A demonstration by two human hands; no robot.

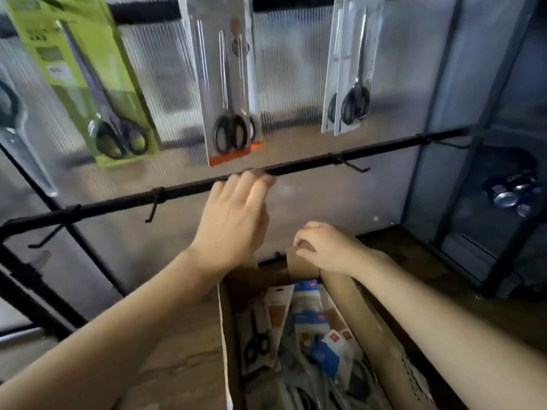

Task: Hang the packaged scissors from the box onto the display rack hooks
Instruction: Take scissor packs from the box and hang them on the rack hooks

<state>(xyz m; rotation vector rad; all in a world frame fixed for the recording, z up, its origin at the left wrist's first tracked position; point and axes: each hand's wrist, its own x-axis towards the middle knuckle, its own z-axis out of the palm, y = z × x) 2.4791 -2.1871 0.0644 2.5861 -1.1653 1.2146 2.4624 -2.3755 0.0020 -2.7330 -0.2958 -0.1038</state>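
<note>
An open cardboard box [381, 344] at the bottom centre holds several packaged scissors [310, 329]. My right hand [324, 248] grips the box's far flap [302, 266]. My left hand [236, 220] reaches up with straight fingers, its fingertips at the lower black rail [310, 165] of the display rack, holding nothing. On the row above hang a green pack [85, 81], an orange-trimmed pack [228, 84] and two clear packs [349, 72]. Bare hooks stick out of the lower rail, one at the right [353, 167] and one at the left [154, 205].
A ribbed translucent panel backs the rack. Another scissors pack [17, 128] hangs at the far left edge. A dark metal shelf frame [485, 119] stands at the right with rolls of tape [512, 193] on it. Black diagonal frame bars [32, 291] run at the lower left.
</note>
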